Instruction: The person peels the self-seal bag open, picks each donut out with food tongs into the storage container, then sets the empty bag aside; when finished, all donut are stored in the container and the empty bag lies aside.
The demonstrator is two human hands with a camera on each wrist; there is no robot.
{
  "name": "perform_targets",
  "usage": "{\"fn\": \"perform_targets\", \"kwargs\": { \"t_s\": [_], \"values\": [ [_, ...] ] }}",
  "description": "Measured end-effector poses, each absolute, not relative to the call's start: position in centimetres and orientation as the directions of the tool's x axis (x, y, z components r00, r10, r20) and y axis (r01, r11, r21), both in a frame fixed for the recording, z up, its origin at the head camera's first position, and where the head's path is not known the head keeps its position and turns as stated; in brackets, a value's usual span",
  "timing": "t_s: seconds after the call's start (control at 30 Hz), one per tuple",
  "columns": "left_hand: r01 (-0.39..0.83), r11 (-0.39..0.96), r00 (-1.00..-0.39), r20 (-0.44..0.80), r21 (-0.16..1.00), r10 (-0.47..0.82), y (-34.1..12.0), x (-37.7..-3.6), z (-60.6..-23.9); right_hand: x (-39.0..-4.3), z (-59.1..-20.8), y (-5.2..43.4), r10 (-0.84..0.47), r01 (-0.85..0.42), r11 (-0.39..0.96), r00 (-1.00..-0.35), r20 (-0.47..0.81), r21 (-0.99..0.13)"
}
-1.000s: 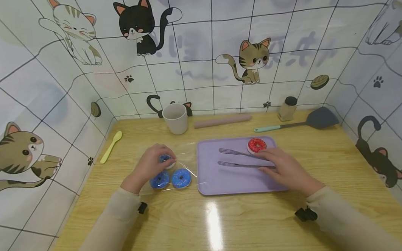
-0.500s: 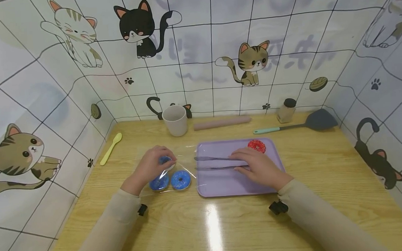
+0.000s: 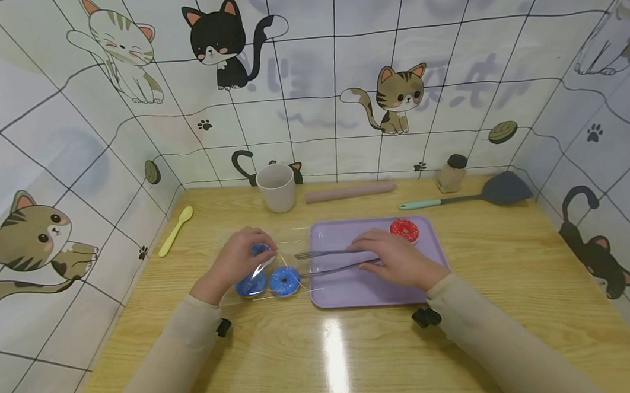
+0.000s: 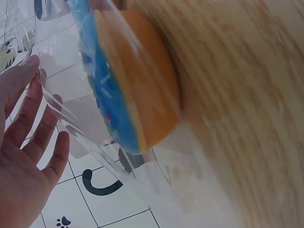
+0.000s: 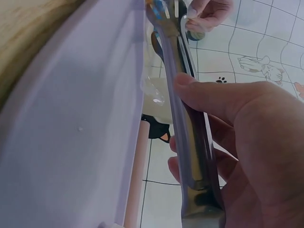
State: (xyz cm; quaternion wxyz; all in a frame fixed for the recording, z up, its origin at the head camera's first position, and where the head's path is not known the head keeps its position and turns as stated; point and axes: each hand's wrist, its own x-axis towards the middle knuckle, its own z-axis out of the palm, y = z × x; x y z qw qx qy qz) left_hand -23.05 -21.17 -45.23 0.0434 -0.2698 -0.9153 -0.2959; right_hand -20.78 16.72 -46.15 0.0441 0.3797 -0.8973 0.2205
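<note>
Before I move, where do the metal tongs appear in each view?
Head: metal tongs near centre, in the right hand, tips past the left rim of the purple tray.
Left wrist: not in view.
Right wrist: metal tongs run top to bottom, right of centre.
Shared landmark: left hand, in all three.

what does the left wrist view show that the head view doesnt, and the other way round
Only the left wrist view shows the plain orange-brown base of a blue-iced donut, and the palm side of the left hand.

Only the head view shows the right hand gripping the tongs, the purple tray, the red donut, the yellow spoon and the spatula.

Both share the left hand at the clear bag, blue icing, the wooden table and the cat-print wall.
</note>
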Motion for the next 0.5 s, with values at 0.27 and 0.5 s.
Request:
{"fn": "perform_targets", "kwargs": {
  "t_s": [0.27,0.5],
  "values": [
    [0.534,0.669,-0.842,0.25,0.518,0.479,-21.2,-22.8,-45.3,-21.2,-45.5,16.4,-0.713,-0.714,0.567,-0.675,0.188,-0.411],
    [0.535,0.66,-0.84,0.245,0.527,0.485,-21.3,-22.7,-45.6,-21.7,-46.0,15.5,-0.738,-0.71,0.548,-0.66,0.145,-0.442]
  ]
}}
